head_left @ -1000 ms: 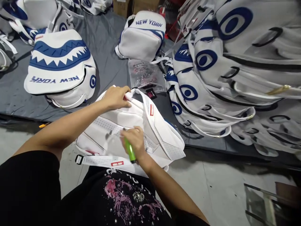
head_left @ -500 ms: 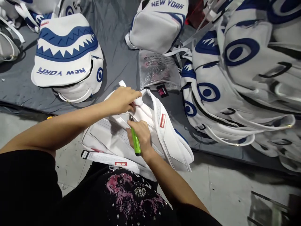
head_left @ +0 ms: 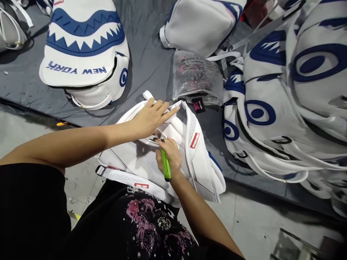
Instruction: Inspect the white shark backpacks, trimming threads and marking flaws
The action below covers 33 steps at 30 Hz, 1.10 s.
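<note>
A white backpack (head_left: pixel 141 159) lies with its padded back and straps upward, partly against the front of my shirt. Across its upper part rests my left hand (head_left: pixel 151 117), fingers stretched out and its thumb mostly hidden beneath. Close below it, my right hand (head_left: pixel 170 157) is closed around a green-handled tool (head_left: pixel 166 164) with a black end. The tool's tip is largely hidden near the left palm, at a fold of the backpack. A shoulder strap (head_left: pixel 193 126) with a red label arches beside my right hand.
Another white backpack (head_left: pixel 84 47) with blue shark teeth lies at the back left, and a grey-white one (head_left: pixel 200 27) behind. A clear plastic bag (head_left: pixel 197 77) lies beyond my hands. Several backpacks (head_left: pixel 271 108) are piled at right. The dark cloth surface (head_left: pixel 148 68) ends above a tiled floor.
My left hand has gone from bent, gripping fingers to stretched ones on the backpack. The green-handled tool remains in my right hand. The view has shifted, with the surroundings appearing closer.
</note>
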### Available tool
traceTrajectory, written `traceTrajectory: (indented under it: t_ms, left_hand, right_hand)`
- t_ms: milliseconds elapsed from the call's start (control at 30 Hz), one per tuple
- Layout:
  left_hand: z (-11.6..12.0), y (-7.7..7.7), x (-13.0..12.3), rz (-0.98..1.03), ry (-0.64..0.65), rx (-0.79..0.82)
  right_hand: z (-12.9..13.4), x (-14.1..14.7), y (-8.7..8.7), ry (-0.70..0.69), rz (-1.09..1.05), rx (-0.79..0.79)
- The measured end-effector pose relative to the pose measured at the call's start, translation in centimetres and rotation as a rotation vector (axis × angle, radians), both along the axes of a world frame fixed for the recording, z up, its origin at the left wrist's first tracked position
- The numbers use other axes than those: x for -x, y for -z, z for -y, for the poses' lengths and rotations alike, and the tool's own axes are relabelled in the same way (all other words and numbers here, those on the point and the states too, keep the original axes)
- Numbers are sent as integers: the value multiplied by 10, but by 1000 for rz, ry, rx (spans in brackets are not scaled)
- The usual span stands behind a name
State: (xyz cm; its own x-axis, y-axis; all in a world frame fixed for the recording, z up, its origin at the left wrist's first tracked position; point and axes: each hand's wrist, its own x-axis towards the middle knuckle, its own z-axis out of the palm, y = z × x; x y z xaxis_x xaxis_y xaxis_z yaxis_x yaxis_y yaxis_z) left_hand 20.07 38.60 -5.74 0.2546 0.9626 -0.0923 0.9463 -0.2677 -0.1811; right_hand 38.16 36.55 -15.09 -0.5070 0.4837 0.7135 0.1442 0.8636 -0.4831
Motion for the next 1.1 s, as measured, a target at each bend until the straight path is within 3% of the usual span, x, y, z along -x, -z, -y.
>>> traceTrajectory:
  t_ms: [133,267,400,600,700,800,933,1100]
  left_hand:
    - [1,-2,0,4,7,-12]
    - [-1,3,1,-16,48,-12]
    - [-7,9,-1,-55,12,34]
    - [-7,13,-3,-16,6,-64]
    - [-4,12,-3,-12,5,-76]
    - [-2,9,-3,32,4,-82]
    - [1,4,-3,84,-71,-38]
    - [-1,11,-2,235,-159,-66]
  right_hand:
    - [-1,-2,1,-7,6,34]
    - [-1,-1,-1,18,16,34]
    - [-4,3,-3,37,-3,44]
    - [-7,4,-4,44,-35,63]
    - [-24,1,-12,226,-14,22]
    - [-50,1,-29,456,191,-3]
    - [-65,10,-54,439,639,17]
    - [-57,33,-63,505,868,99]
